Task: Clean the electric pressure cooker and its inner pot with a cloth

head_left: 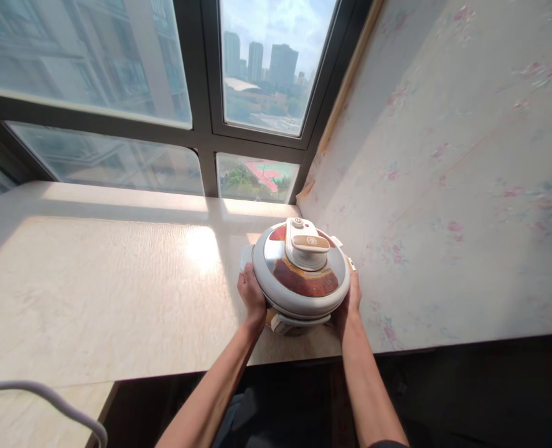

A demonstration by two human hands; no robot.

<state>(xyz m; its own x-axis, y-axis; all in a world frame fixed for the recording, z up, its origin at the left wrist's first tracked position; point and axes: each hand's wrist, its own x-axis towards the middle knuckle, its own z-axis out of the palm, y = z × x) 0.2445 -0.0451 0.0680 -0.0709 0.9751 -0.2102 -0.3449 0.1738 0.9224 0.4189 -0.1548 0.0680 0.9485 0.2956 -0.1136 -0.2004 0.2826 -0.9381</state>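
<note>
A white electric pressure cooker with a round lid is at the right end of the windowsill, close to the papered wall. Its lid carries a tan-topped handle and a reddish-brown patterned band. My left hand grips the cooker's left side by the side handle, fingers curled beneath. On the opposite side my right hand is closed around the right edge, its fingers mostly hidden behind the body. Whether the cooker's base rests on the sill or is slightly raised, I cannot tell.
The pale marble-look windowsill stretches left, with bright sun glare on it. Dark window frames stand behind. Floral wallpaper covers the wall on the right. A grey hose or cable curves across the lower left corner.
</note>
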